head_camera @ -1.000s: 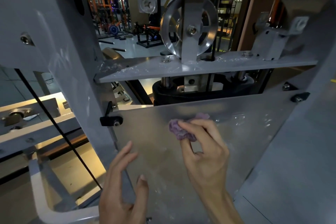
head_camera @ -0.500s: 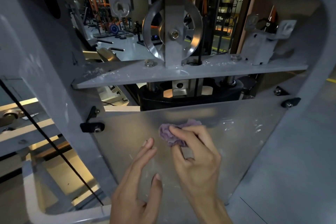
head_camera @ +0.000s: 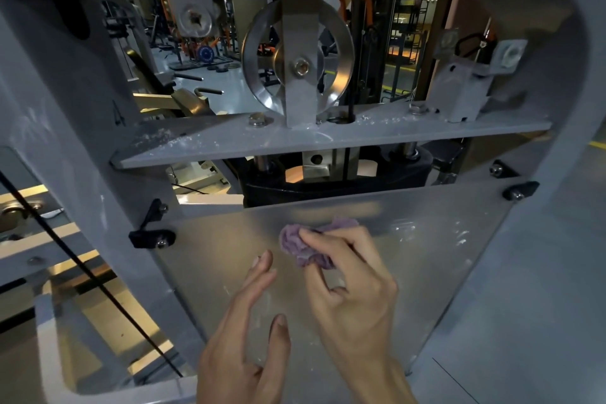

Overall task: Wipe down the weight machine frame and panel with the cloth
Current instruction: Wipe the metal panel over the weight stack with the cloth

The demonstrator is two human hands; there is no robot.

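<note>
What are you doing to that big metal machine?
A person is cleaning a gym weight machine. The right hand pinches a bunched purple cloth against the upper part of the shiny panel. The left hand is open with straight fingers just beside it, over the panel. White smudges show on the panel to the right of the cloth, and dust lies on the grey shelf above.

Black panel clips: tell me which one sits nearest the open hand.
The left black clip, bolted at the panel's upper-left corner, lies nearest the open left hand. The other two sit at the upper-right corner.
</note>
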